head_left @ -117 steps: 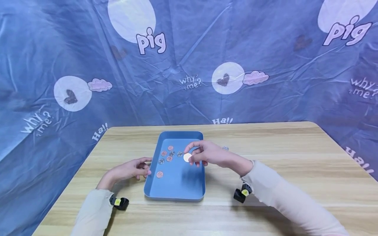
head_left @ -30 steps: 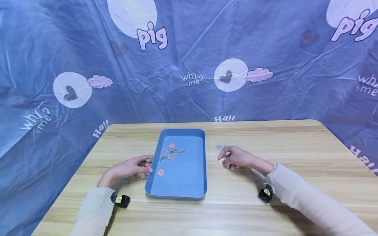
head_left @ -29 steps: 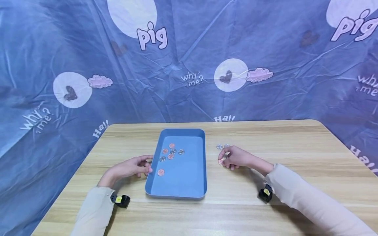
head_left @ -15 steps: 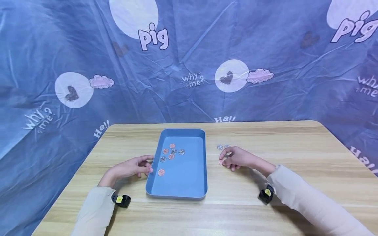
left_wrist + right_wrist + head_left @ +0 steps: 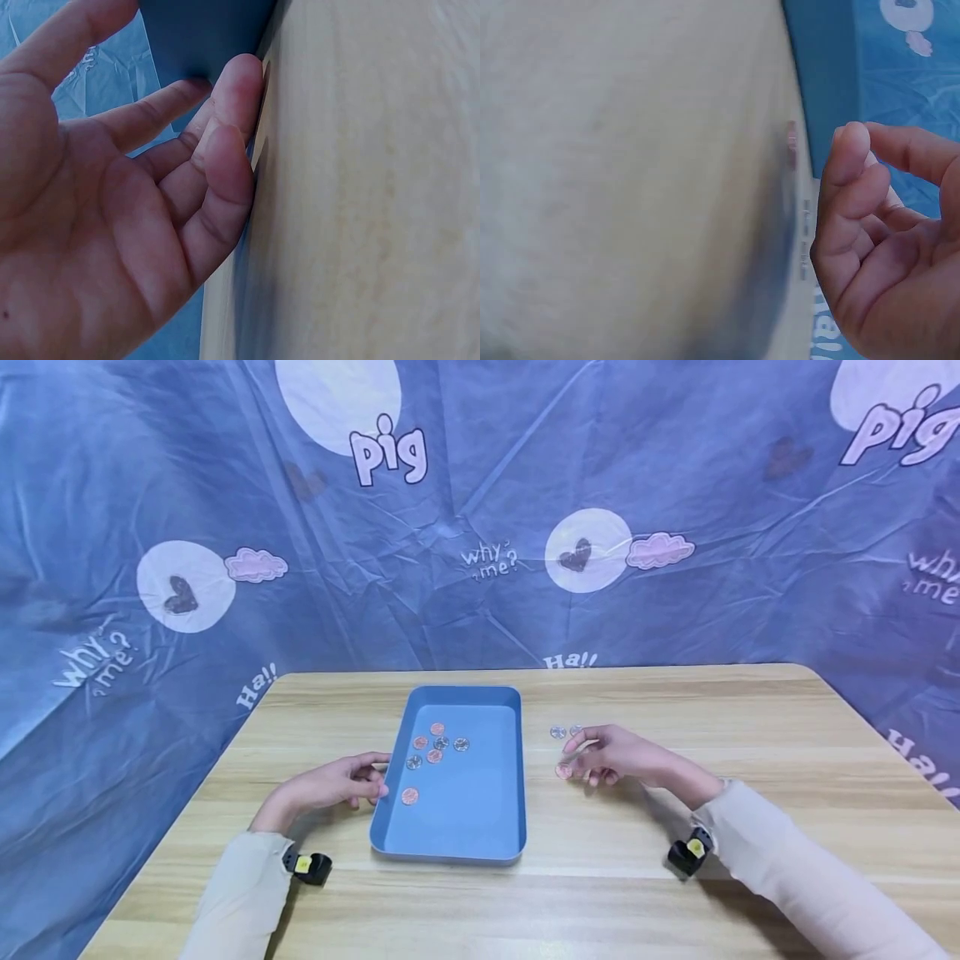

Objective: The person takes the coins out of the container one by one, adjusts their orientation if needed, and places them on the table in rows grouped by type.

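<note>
In the head view a copper coin [image 5: 563,771] lies on the table right of the tray. My right hand [image 5: 611,756] hovers just beside it, thumb and index apart and fingers loosely bent. From the right wrist, the copper coin [image 5: 792,145] shows flat on the wood, apart from the fingertips [image 5: 851,150]. My left hand [image 5: 333,783] rests at the left side of the blue tray [image 5: 465,827], thumb tip at the rim. The left wrist view has the index finger [image 5: 154,112] against the tray's outer wall [image 5: 210,37], other fingers bent near the table.
Several copper coins [image 5: 409,796] and three silver coins [image 5: 461,744] lie scattered in the tray's left and middle part. Two silver coins, one of them [image 5: 558,732] fully visible, sit beyond my right hand. A printed blue cloth [image 5: 480,510] hangs behind the wooden table [image 5: 637,910].
Earlier my right hand held a pale coin over the tray, then moved right to the table with a coin. Now its fingers have let go of the copper coin and drawn back slightly right.
</note>
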